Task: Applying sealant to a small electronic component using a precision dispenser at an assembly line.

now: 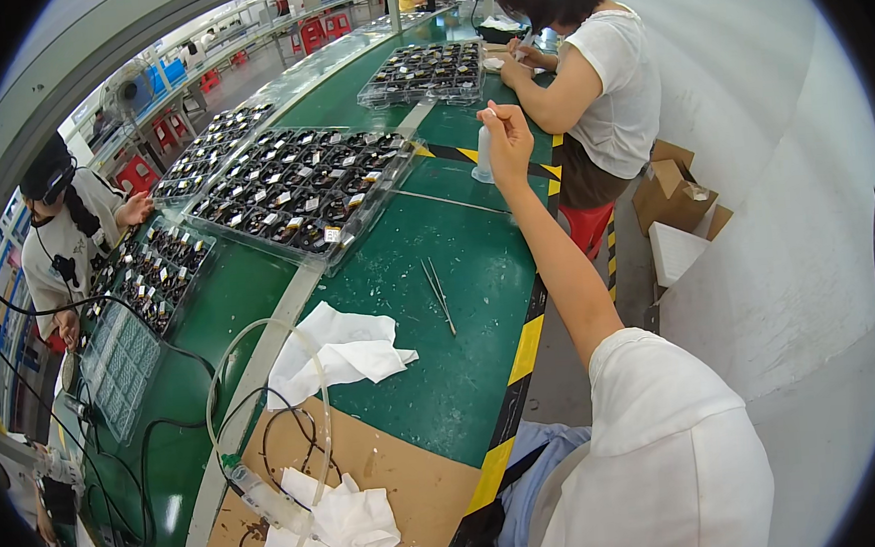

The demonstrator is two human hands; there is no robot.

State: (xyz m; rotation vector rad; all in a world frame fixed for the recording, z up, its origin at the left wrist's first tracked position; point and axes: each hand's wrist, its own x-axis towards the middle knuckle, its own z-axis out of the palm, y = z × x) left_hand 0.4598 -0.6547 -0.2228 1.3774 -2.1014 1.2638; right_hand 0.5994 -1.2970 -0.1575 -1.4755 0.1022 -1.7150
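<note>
White wall (778,273), grey floor (561,378), red stools (587,226) (several)

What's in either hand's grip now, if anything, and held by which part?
The right hand appears to pinch a small translucent bottle by its top end. The left hand is out of view.

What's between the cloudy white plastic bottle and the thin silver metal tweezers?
There's just green tabletop, crossed by a thin pale line, between the bottle and the tweezers in the head view.
</note>
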